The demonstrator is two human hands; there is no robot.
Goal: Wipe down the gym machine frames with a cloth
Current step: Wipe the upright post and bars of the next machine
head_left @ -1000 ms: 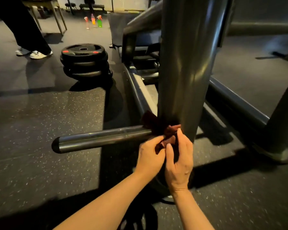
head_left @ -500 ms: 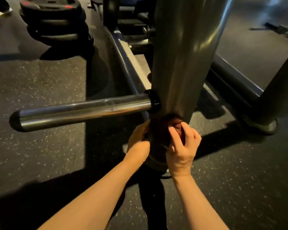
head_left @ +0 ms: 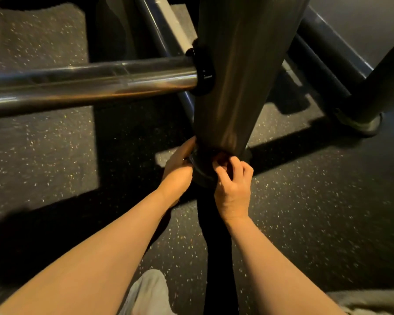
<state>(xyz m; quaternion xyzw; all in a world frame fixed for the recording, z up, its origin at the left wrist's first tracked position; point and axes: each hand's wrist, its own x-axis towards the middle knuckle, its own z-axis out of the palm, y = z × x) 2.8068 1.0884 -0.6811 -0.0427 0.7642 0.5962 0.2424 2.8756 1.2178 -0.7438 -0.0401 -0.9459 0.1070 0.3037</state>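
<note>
A thick grey upright post (head_left: 239, 71) of the gym machine frame rises from a round foot (head_left: 201, 172) on the floor. A dark red cloth (head_left: 220, 156) is wrapped low around the post, just above the foot, and mostly hidden. My left hand (head_left: 178, 164) curls around the post's left side at the cloth. My right hand (head_left: 233, 180) grips the cloth on the front right with bent fingers. A shiny steel peg (head_left: 89, 80) sticks out leftward from the post through a black collar (head_left: 203, 71).
Dark frame rails (head_left: 328, 48) run along the floor behind the post, with a second leg and foot (head_left: 359, 123) at right. Speckled black rubber flooring (head_left: 55, 144) surrounds the base. My grey trouser knees (head_left: 148, 294) show at the bottom edge.
Both hands slid the cloth down the post, from the peg's level to the base at the foot. The camera dropped lower and closer.
</note>
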